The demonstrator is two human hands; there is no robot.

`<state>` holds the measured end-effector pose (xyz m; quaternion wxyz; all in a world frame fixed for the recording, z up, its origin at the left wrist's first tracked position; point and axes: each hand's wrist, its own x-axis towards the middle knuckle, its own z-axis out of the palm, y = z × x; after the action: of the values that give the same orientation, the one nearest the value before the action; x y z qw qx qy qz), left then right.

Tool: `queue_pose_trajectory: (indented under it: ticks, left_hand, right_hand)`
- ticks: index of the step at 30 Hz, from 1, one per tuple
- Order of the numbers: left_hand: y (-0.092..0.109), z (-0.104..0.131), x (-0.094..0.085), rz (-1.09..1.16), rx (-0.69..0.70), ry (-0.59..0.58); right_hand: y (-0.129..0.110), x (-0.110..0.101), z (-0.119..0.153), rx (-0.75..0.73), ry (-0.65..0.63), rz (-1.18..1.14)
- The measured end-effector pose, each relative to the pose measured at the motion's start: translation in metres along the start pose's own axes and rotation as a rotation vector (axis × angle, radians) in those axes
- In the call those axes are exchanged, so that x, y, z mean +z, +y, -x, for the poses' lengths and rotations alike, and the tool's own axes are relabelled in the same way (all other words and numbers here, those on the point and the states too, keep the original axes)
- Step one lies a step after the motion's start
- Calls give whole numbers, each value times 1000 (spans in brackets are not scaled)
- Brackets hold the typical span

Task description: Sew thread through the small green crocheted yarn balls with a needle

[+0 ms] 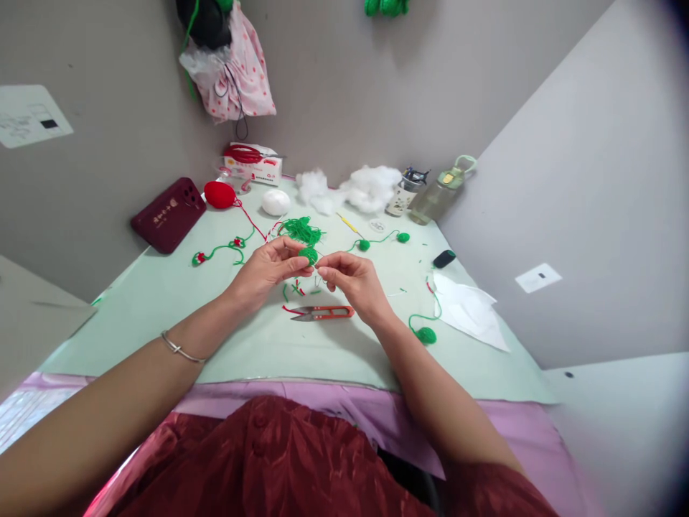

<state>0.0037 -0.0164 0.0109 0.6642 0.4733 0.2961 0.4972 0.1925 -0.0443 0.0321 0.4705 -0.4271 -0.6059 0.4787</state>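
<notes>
A small green crocheted ball [309, 255] is pinched between the thumb and fingers of my left hand [272, 266], above the middle of the table. Close against its right side, my right hand [349, 278] has thumb and forefinger pressed together on something thin, too small to make out. Below the hands lie orange-handled thread snips [323, 313] and short green and red yarn scraps [296, 289]. Just behind the ball is a loose heap of green yarn [301, 230]. A yellow-handled crochet hook [349, 224] rests farther back, near another green crocheted ball [364, 245] with a yarn tail.
Red yarn [219, 194], a white ball [275, 202] and white stuffing [371, 188] line the back. A maroon phone [169, 215] leans at left. At right are a water bottle [438, 194], a black cap-like piece [444, 258] and white sheets [471, 309].
</notes>
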Motion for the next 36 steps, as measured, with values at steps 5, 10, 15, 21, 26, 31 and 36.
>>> queue_pose_trajectory:
  ticks: [5, 10, 15, 21, 26, 31, 36]
  left_hand:
    - [-3, 1, 1, -105, 50, 17]
    - [-6, 1, 4, -183, 107, 44]
    - [-7, 0, 4, -265, 151, 45]
    - [-12, 2, 4, -332, 140, 47]
    - [-16, 2, 4, -321, 157, 20]
    - [-17, 2, 5, -363, 167, 10]
    - [-13, 4, 6, -384, 121, -2]
  right_hand:
    - [-3, 4, 0, 14, 57, 8]
    - [4, 3, -4, 51, 83, 29]
    - [10, 8, 0, -8, 36, 8]
    - [14, 10, 6, -98, 50, 371]
    - [10, 7, 4, -159, 95, 625]
    - [-9, 4, 5, -396, 258, 586]
    - [-28, -6, 6, -90, 77, 92]
